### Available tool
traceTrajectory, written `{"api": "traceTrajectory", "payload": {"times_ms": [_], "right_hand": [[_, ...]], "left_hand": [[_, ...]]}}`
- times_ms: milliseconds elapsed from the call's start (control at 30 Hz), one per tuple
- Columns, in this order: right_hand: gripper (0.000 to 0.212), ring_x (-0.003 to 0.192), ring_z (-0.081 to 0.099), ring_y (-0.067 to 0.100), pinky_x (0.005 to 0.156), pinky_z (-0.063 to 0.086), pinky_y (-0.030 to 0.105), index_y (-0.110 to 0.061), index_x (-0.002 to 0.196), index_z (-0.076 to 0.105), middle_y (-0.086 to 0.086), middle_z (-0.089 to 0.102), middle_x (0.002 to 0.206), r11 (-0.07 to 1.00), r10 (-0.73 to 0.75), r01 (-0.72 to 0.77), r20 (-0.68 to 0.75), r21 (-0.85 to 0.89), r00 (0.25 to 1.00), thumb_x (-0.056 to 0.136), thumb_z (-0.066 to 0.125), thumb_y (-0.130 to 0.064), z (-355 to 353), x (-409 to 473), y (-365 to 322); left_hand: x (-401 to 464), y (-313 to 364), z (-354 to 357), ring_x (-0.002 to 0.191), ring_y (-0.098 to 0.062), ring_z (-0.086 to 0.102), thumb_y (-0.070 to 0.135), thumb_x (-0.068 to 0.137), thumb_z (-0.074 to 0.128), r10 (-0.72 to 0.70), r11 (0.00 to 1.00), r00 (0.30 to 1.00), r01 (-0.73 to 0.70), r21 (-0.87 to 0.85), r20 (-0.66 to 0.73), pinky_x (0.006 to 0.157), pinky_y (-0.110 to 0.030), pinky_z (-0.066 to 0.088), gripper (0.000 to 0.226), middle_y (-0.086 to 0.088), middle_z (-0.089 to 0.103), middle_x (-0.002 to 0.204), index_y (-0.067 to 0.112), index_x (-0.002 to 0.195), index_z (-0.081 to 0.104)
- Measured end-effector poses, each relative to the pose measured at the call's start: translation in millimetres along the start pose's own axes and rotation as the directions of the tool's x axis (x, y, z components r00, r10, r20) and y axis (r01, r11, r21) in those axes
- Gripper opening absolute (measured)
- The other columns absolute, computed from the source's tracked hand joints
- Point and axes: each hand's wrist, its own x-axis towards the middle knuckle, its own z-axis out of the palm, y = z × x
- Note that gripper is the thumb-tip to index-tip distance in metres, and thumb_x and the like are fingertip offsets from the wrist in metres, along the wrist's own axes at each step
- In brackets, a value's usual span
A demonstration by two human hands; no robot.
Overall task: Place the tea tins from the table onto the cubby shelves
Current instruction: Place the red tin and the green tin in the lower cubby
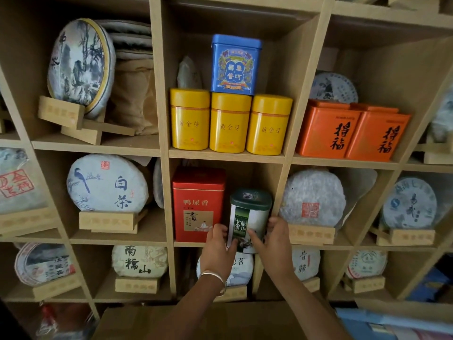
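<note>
A green and white tea tin [250, 212] with a dark green lid is at the front of the middle cubby, just right of a tall red tin [198, 204]. My left hand [218, 251] grips its lower left side and my right hand [272, 244] its lower right side. Whether its base rests on the shelf board [186, 243] is hidden by my hands. In the cubby above stand three yellow tins [230, 122] in a row, with a blue tin [235, 65] on top of them.
Two orange tins [353, 133] fill the cubby at upper right. Round paper-wrapped tea cakes [107, 184] on wooden stands occupy the surrounding cubbies. Upright wooden dividers [164, 192] wall the middle cubby. A brown surface [220, 322] lies below my arms.
</note>
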Motion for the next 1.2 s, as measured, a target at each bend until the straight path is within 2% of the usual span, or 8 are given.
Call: {"api": "traceTrajectory", "payload": {"times_ms": [100, 200, 367, 500, 600, 733, 1000, 1200], "right_hand": [[0.044, 0.104, 0.060, 0.018, 0.087, 0.054, 0.034, -0.007, 0.118, 0.048, 0.008, 0.055, 0.115, 1.000, -0.024, 0.025, 0.050, -0.007, 0.998, 0.085, 0.072, -0.023, -4.3, -2.7, 10.8], [0.044, 0.099, 0.062, 0.015, 0.084, 0.055, 0.036, -0.009, 0.122, 0.052, 0.005, 0.062, 0.116, 0.999, -0.010, 0.012, 0.056, -0.049, 0.998, 0.086, 0.070, -0.026, -3.5, -1.6, 13.1], [0.034, 0.085, 0.063, 0.012, 0.077, 0.056, 0.033, -0.009, 0.114, 0.056, 0.005, 0.064, 0.109, 0.997, 0.007, -0.001, 0.083, -0.080, 0.997, 0.085, 0.071, -0.020, 3.4, 10.9, 7.3], [0.037, 0.091, 0.064, 0.019, 0.078, 0.056, 0.038, -0.008, 0.118, 0.055, 0.007, 0.064, 0.110, 0.992, 0.003, 0.011, 0.105, -0.129, 0.994, 0.087, 0.068, -0.022, 8.0, 14.6, 7.8], [0.037, 0.091, 0.065, 0.019, 0.077, 0.055, 0.034, -0.007, 0.117, 0.057, 0.007, 0.065, 0.106, 0.987, -0.003, 0.018, 0.097, -0.158, 0.995, 0.087, 0.069, -0.025, 8.6, 12.3, 12.5], [0.027, 0.087, 0.066, 0.020, 0.069, 0.049, 0.026, -0.007, 0.106, 0.060, 0.007, 0.069, 0.094, 0.966, 0.045, 0.002, 0.177, -0.258, 0.983, 0.088, 0.067, -0.026, 12.6, 3.5, 21.0], [0.024, 0.090, 0.066, 0.024, 0.072, 0.051, 0.030, -0.005, 0.108, 0.058, 0.011, 0.069, 0.097, 0.967, 0.099, -0.053, 0.175, -0.251, 0.980, 0.089, 0.065, -0.019, 18.8, 2.8, 21.7], [0.018, 0.089, 0.066, 0.022, 0.071, 0.054, 0.034, -0.008, 0.104, 0.057, 0.008, 0.068, 0.096, 0.948, 0.103, -0.032, 0.208, -0.316, 0.973, 0.094, 0.058, -0.023, 18.7, 5.7, 21.3]], "left_hand": [[1.4, -1.6, 1.0, 0.086, -0.011, 0.059, 0.022, 0.086, 0.067, 0.002, 1.000, 1.000, -0.003, 0.011, 0.021, 0.072, -0.030, 0.053, 0.030, 0.004, 0.054, 0.108, 0.018, 0.110, 0.049], [3.1, -1.7, 2.1, 0.084, -0.014, 0.060, 0.021, 0.087, 0.066, -0.004, 1.000, 1.000, 0.004, 0.017, 0.017, 0.072, -0.032, 0.054, 0.029, 0.001, 0.056, 0.107, 0.017, 0.110, 0.050], [7.5, -3.1, 1.9, 0.084, -0.016, 0.060, 0.018, 0.088, 0.065, -0.017, 1.000, 1.000, 0.017, 0.009, -0.013, 0.073, -0.035, 0.054, 0.025, -0.002, 0.057, 0.106, 0.014, 0.108, 0.051], [8.3, -4.3, 0.2, 0.082, -0.019, 0.060, 0.019, 0.088, 0.064, -0.028, 0.998, 0.999, 0.029, 0.052, -0.028, 0.070, -0.040, 0.054, 0.023, 0.000, 0.057, 0.102, 0.016, 0.106, 0.050], [6.0, -3.3, -0.9, 0.076, -0.014, 0.060, 0.026, 0.089, 0.063, -0.057, 0.995, 0.997, 0.061, 0.084, -0.042, 0.063, -0.036, 0.053, 0.019, 0.007, 0.058, 0.090, 0.021, 0.100, 0.047], [3.9, -4.2, -2.9, 0.071, -0.009, 0.058, 0.036, 0.091, 0.059, -0.117, 0.981, 0.992, 0.122, 0.153, -0.044, 0.059, -0.030, 0.049, 0.015, 0.015, 0.059, 0.081, 0.026, 0.092, 0.049], [13.5, -5.9, -6.3, 0.093, -0.018, 0.066, 0.039, 0.085, 0.064, -0.154, 0.969, 0.988, 0.146, 0.200, 0.025, 0.075, -0.035, 0.055, 0.030, 0.003, 0.071, 0.098, 0.018, 0.107, 0.065], [14.1, -3.6, -2.8, 0.082, -0.021, 0.065, 0.039, 0.089, 0.059, -0.211, 0.938, 0.977, 0.199, 0.282, 0.014, 0.065, -0.031, 0.053, 0.018, 0.000, 0.070, 0.088, 0.022, 0.092, 0.065]]}}
